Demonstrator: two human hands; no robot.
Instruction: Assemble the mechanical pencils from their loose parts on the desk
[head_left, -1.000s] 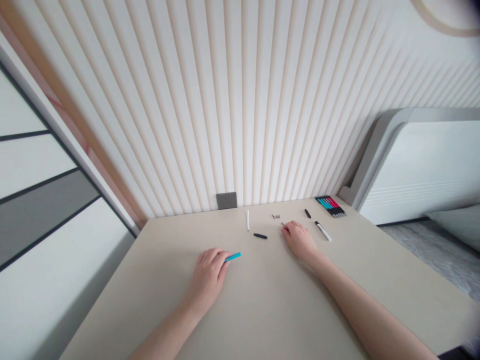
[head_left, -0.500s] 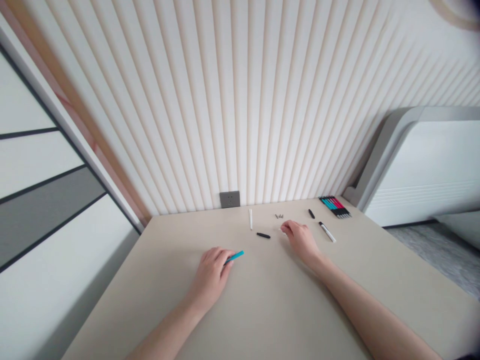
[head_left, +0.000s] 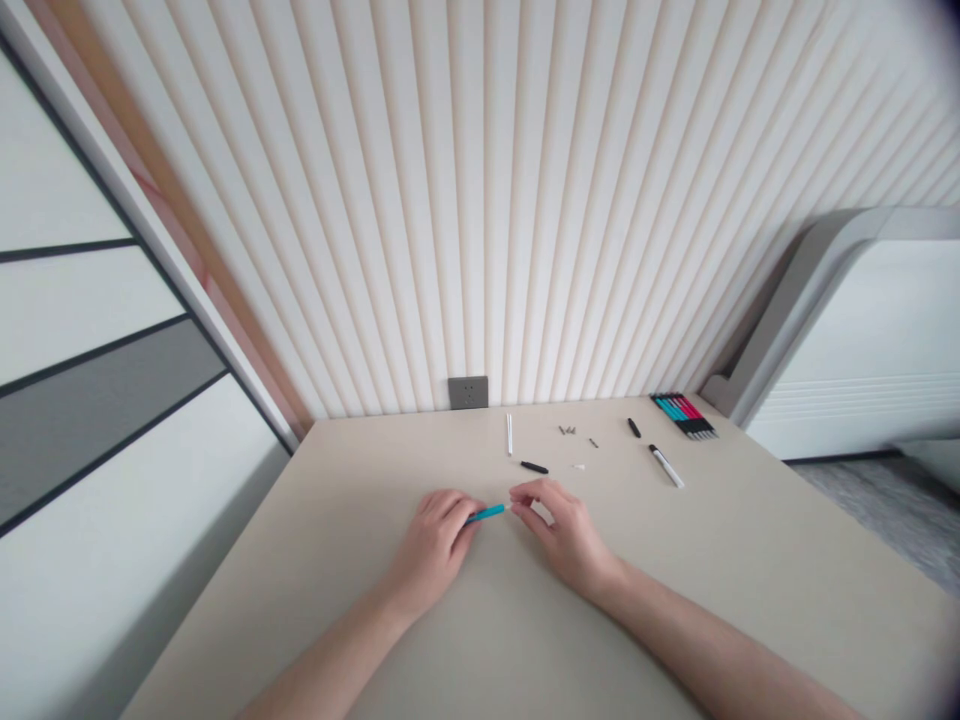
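Note:
My left hand is closed around a teal pen barrel, whose right end sticks out past the fingers. At that end, my right hand pinches a tiny whitish pen part between thumb and fingertips. The part is against or just inside the barrel's tip; I cannot tell which. Beyond the hands lie a black pen grip and a small white pointed piece. Two thin white sticks lie side by side farther back.
Several small metallic pieces lie near the back, with another small piece beside them. To the right are a short black piece, a white-and-black pen and a row of teal and red pens. A ribbed wall borders the table.
My right hand has come left and nearer from among the small parts to the barrel's end, bringing a tiny whitish part. My left hand keeps its hold on the barrel.

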